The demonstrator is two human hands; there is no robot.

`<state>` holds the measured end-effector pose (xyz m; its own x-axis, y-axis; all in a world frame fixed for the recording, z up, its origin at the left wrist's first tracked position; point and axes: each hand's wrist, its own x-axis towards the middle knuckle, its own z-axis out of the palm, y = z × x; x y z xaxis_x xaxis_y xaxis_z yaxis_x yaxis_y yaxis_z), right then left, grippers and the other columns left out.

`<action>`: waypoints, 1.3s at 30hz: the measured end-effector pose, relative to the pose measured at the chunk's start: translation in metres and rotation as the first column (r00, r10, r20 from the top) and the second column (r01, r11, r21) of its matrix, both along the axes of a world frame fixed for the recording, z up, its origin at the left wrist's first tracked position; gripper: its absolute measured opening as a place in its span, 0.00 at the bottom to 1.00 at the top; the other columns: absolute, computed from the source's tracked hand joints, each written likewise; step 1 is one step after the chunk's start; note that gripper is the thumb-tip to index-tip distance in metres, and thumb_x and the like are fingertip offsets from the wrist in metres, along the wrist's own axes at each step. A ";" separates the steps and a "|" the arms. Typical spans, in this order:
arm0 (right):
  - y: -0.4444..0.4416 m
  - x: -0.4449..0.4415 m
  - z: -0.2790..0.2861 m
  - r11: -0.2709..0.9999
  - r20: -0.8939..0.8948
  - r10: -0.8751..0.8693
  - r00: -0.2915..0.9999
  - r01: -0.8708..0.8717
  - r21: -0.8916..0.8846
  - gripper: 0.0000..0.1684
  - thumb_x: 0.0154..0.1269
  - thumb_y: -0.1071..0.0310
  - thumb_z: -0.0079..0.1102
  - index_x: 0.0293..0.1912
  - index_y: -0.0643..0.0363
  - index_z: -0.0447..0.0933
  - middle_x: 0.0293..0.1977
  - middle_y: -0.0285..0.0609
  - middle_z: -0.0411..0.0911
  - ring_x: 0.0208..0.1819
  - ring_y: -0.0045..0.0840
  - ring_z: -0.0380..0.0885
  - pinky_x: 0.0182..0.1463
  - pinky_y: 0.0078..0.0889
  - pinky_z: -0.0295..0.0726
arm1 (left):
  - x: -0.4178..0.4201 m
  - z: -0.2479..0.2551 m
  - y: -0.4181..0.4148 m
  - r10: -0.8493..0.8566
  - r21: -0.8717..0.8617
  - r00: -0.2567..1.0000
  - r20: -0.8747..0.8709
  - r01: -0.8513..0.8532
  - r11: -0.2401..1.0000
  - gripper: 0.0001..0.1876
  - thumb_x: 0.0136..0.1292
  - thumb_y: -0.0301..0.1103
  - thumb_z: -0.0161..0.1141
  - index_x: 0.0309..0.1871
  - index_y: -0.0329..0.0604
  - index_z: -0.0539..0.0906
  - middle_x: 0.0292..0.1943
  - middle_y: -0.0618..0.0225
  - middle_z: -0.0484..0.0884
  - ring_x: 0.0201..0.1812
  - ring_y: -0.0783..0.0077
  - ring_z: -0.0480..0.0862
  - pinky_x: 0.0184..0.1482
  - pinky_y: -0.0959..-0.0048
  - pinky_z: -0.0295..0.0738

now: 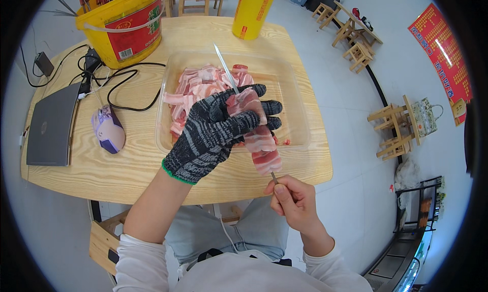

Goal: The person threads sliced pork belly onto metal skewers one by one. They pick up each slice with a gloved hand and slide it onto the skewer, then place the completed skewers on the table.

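Note:
My left hand [217, 128], in a dark grey knitted glove with a green cuff, holds slices of raw pork belly [263, 143] threaded on a flat metal skewer [225, 67]. The thumb presses over the meat and the other fingers lie beneath it. Below the meat, the skewer's lower end is pinched in my bare right hand [293, 202]. Its pointed end sticks out past the glove, toward the far side of the table. Beneath the left hand stands a clear plastic tub [293, 101] with a heap of raw pork slices [202, 82] on its left side.
On the wooden table [141, 174] stand a yellow bucket [126, 37] of skewers and a yellow roll [253, 10] at the back. A closed laptop [53, 128], a computer mouse [108, 130] and a black cable [133, 73] lie to the left. Wooden stools [358, 56] stand beyond.

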<state>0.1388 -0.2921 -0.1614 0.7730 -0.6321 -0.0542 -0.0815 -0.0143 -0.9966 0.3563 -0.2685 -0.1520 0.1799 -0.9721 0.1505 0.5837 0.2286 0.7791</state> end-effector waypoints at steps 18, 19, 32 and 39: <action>-0.029 -0.010 -0.023 0.634 0.147 -0.421 0.895 0.406 -0.659 0.08 0.60 0.80 0.53 0.40 0.69 0.76 0.18 0.40 0.72 0.17 0.18 0.69 0.20 0.18 0.65 | 0.018 -0.008 -0.004 0.052 -0.149 0.883 -0.466 -0.136 0.979 0.28 0.66 0.39 0.45 0.62 0.25 0.60 0.65 0.40 0.58 0.65 0.47 0.61 0.66 0.53 0.57; -0.030 -0.012 -0.025 0.635 0.151 -0.426 0.892 0.413 -0.652 0.08 0.60 0.80 0.53 0.40 0.69 0.76 0.18 0.40 0.72 0.17 0.17 0.69 0.20 0.18 0.65 | 0.019 -0.009 -0.005 0.068 -0.139 0.881 -0.468 -0.150 0.979 0.28 0.66 0.39 0.45 0.62 0.25 0.60 0.65 0.40 0.58 0.66 0.47 0.61 0.66 0.53 0.57; -0.077 -0.056 -0.041 0.807 0.132 -0.554 0.822 0.569 -0.158 0.12 0.70 0.70 0.45 0.39 0.69 0.75 0.18 0.35 0.73 0.17 0.07 0.63 0.23 0.11 0.61 | 0.036 0.007 0.001 0.556 -0.194 0.821 0.128 -0.529 0.826 0.22 0.65 0.31 0.49 0.60 0.29 0.64 0.57 0.47 0.71 0.58 0.55 0.72 0.62 0.61 0.66; -0.086 -0.059 -0.044 0.845 0.174 -0.514 0.840 0.531 -0.070 0.12 0.70 0.69 0.45 0.39 0.68 0.74 0.18 0.35 0.73 0.15 0.05 0.57 0.20 0.09 0.56 | 0.045 0.043 -0.034 0.277 -0.104 0.338 0.900 -0.450 0.887 0.20 0.58 0.21 0.56 0.56 0.36 0.72 0.48 0.59 0.80 0.45 0.71 0.80 0.49 0.76 0.75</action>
